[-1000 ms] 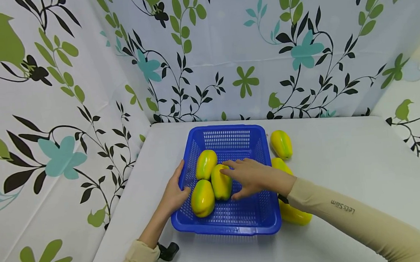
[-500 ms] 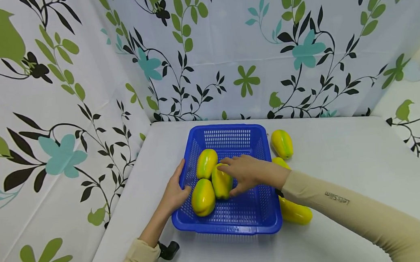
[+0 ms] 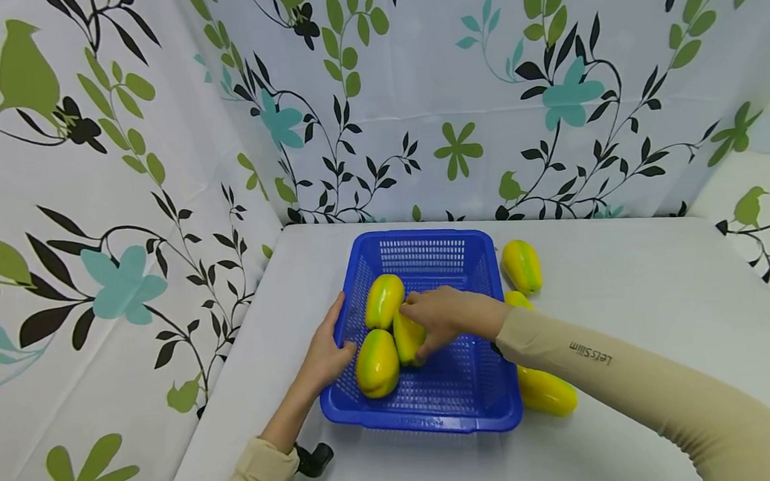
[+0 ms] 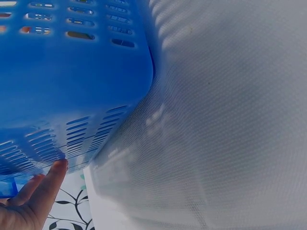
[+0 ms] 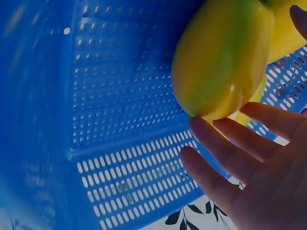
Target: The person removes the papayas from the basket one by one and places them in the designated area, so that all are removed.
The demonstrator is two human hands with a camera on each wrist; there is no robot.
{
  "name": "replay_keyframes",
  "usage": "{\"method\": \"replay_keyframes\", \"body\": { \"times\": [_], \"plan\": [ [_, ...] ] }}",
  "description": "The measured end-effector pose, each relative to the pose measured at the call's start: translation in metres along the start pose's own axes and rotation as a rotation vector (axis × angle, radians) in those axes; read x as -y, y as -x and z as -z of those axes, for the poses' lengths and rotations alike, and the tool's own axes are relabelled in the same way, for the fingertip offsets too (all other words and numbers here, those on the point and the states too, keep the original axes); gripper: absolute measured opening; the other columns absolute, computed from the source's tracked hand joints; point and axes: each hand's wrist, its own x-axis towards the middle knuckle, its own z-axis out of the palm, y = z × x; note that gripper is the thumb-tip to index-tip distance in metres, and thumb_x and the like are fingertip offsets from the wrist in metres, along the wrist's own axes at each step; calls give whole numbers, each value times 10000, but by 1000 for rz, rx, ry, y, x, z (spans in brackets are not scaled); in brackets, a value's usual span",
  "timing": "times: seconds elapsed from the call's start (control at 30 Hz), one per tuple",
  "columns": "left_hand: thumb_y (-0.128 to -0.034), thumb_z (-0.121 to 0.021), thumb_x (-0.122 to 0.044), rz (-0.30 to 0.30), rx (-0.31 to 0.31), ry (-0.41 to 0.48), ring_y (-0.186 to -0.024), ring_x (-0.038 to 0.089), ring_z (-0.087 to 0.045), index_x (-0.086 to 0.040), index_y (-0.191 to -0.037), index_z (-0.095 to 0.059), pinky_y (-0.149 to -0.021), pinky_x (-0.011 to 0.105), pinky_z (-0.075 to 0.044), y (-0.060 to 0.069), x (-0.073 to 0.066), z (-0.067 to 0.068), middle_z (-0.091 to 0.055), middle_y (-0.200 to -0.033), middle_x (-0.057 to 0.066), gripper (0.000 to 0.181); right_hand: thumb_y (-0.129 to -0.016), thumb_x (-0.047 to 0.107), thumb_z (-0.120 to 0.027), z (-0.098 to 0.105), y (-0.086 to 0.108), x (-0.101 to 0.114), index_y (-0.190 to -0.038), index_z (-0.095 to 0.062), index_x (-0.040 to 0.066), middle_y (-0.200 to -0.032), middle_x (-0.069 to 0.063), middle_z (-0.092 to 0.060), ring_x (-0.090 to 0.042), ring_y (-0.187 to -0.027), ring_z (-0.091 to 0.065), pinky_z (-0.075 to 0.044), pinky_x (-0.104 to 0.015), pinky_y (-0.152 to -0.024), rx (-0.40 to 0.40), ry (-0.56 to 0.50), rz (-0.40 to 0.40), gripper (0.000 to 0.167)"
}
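Note:
Inside the blue basket (image 3: 424, 422) lie three yellow-green fruits, one at the back (image 3: 385, 300), one at the front left (image 3: 376, 364) and one to their right (image 3: 407, 339). My right hand (image 3: 444, 314) grips this right-hand fruit, fingers at its far end and thumb at its near end. In the right wrist view, several fingertips of the hand (image 5: 259, 163) touch the fruit's (image 5: 220, 62) end. My left hand (image 3: 324, 356) holds the basket's left rim, thumb on the inner side. The left wrist view shows its fingers (image 4: 45, 191) against the basket's outer wall (image 4: 72, 81).
To the right of the basket, more fruits lie on the white table (image 3: 630, 290): one at the back (image 3: 522, 267), one partly hidden by the right arm (image 3: 516, 300) and one nearer (image 3: 547, 391). A patterned curtain (image 3: 403, 120) stands behind and at both sides.
My right hand has moved left and its fingers and thumb have closed on the right-hand fruit. The left hand keeps its place on the rim. The head view has shifted slightly.

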Motion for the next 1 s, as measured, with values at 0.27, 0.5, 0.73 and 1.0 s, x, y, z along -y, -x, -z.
{"method": "replay_keyframes", "body": {
  "times": [0.27, 0.5, 0.73, 1.0],
  "plan": [
    [-773, -496, 110, -9, 11, 19, -1466, 375, -203, -67, -1581, -166, -1150, 549, -197, 4, 3, -13, -197, -1616, 171, 891, -757, 557, -764, -15, -5, -3, -1376, -516, 138, -1195, -7, -565, -156, -993, -573, -483, -419, -931, 56, -58, -42, 788],
    [-773, -506, 102, -14, 7, 4, -1466, 365, -211, -75, -1582, -171, -1149, 543, -206, 2, 1, -13, -203, -1616, 161, 892, -753, 570, -760, -14, -6, -5, -1389, -503, 119, -1236, -26, -559, -158, -985, -582, -506, -387, -895, 44, -29, -33, 821],
    [-769, -512, 87, 8, 4, -14, -1464, 361, -222, -100, -1587, -165, -1149, 540, -219, 0, 1, -5, -203, -1618, 149, 908, -756, 566, -753, -5, -4, -8, -1367, -515, 118, -1145, -4, -566, -141, -919, -563, -504, -346, -864, -3, -29, 4, 795],
    [-781, -511, 70, 25, -1, -28, -1459, 381, -226, -113, -1589, -161, -1135, 560, -228, -1, 0, 1, -201, -1619, 152, 899, -757, 590, -736, 11, 8, -16, -1457, -454, 121, -1246, -30, -564, -161, -952, -566, -508, -353, -863, -75, -38, 6, 888]
  ]
}}
